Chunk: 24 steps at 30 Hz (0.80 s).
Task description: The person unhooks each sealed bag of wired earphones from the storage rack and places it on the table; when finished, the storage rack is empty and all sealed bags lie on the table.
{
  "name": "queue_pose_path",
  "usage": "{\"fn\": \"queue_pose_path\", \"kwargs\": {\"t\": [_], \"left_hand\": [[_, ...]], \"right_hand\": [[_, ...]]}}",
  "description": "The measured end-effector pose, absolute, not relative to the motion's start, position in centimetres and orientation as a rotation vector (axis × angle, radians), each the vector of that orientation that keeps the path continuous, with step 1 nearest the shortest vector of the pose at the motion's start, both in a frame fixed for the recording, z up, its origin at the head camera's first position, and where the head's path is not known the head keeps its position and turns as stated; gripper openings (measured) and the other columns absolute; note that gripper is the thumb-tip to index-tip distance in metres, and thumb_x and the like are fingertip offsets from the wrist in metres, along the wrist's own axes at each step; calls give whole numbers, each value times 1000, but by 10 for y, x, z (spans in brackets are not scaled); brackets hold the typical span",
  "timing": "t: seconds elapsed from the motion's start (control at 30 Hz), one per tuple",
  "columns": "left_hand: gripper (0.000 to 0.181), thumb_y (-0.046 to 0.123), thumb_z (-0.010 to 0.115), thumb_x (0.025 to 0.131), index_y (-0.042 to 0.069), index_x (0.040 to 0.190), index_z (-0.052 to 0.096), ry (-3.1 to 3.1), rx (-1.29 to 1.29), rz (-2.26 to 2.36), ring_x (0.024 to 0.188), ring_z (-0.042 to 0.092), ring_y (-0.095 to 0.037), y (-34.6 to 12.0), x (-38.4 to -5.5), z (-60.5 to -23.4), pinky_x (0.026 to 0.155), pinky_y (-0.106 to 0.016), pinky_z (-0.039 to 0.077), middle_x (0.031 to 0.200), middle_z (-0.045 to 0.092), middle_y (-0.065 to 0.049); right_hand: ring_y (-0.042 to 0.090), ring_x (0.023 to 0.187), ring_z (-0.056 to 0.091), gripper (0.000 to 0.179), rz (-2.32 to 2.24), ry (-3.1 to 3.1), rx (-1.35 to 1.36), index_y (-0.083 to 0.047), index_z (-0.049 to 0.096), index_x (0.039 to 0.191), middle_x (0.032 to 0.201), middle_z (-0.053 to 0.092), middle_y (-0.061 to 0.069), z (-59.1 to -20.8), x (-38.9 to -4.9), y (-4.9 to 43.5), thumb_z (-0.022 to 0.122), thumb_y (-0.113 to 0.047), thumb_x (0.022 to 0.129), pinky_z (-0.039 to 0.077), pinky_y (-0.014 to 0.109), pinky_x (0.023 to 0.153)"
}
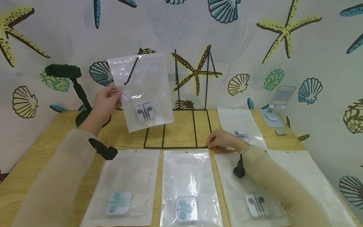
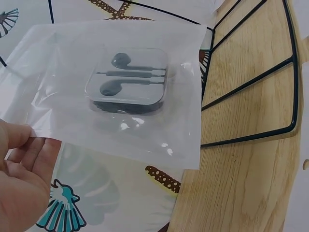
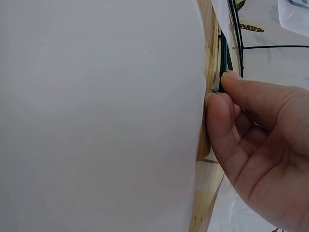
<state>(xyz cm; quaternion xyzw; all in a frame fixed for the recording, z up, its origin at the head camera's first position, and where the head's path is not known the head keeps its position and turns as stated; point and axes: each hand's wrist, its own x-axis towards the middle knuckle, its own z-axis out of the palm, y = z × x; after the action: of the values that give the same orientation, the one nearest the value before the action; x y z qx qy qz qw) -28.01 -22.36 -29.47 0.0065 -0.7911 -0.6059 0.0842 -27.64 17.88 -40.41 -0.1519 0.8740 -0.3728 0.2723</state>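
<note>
My left hand (image 1: 105,101) pinches the left edge of a clear zip bag (image 1: 147,82), held upright above the table. Inside the bag lies a white case of dark-wired earphones (image 1: 145,112), shown close up in the left wrist view. A black wire display rack (image 1: 175,147) stands behind it, and the rack's left hook (image 1: 131,71) passes in front of the bag's upper part. At the rack's front right corner, my right hand (image 1: 222,139) grips the base wire between thumb and fingers; the right wrist view shows this wire (image 3: 223,60) at the fingertips.
Along the front lie a bag with teal earphones (image 1: 136,176), one with pale blue earphones (image 1: 187,173) and one with dark earphones (image 1: 232,186). Another bag (image 1: 238,119) lies behind my right hand. A dark green stand (image 1: 80,91) is at left, a phone stand (image 1: 272,116) at right.
</note>
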Motion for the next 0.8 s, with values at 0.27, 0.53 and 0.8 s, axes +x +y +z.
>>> {"fn": "queue_pose_path", "kwargs": {"t": [0.27,0.53,0.8], "left_hand": [[39,24,47,98,10,135,45,-2399,-18,-1801,93,55,-13,-227,-271,-293,75,-18,49,120,50,-9],[37,26,48,97,9,130,47,-2417,-101,-1788,92,57,-9,-233,-262,-296,75,-17,49,119,52,-7],[41,27,48,97,6,132,44,-2434,-152,-1815,92,57,-8,-237,-249,-296,76,-18,49,116,52,-5]], "right_hand": [[14,58,54,8,-1005,2352,-394,0,70,89,72,60,6,-405,-276,179,63,0,86,53,27,55],[14,58,54,8,-1008,2351,-396,1,70,89,72,60,6,-403,-275,178,63,0,86,53,27,55],[14,58,54,8,-1006,2349,-396,1,70,89,72,60,6,-402,-275,178,62,0,86,53,27,55]]}}
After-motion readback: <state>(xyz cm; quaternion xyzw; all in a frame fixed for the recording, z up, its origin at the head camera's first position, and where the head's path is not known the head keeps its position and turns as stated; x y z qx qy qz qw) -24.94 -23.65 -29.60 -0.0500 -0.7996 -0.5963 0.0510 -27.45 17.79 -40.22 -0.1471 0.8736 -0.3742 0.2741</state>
